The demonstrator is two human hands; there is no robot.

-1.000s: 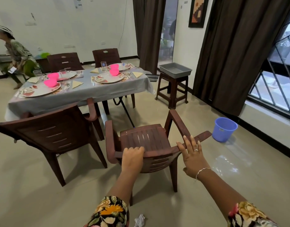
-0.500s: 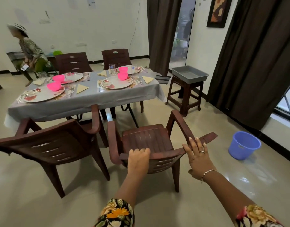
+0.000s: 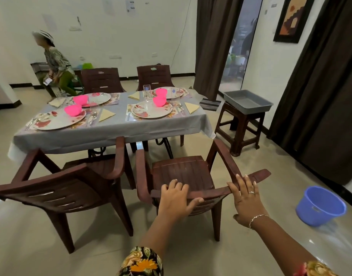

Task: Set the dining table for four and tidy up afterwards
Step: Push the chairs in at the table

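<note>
Brown chair [image 3: 183, 172] gripped by left hand [image 3: 174, 198], right hand [image 3: 245, 198] resting; sleeves [image 3: 141, 261] cut off

Floral sleeves [image 3: 140, 261]; right hand [image 3: 245, 200] wears a ring [image 3: 251, 192] and seemingly silver bracelet [image 3: 257, 217].

Blue bucket [image 3: 320, 206] stands on floor [image 3: 32, 246] near curtain [image 3: 320, 96].

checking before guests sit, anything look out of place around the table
The near left chair stands askew, angled away from the table. The right chair, under the left hand and right hand, isn't tucked in. A blue bucket sits on the floor.
</note>
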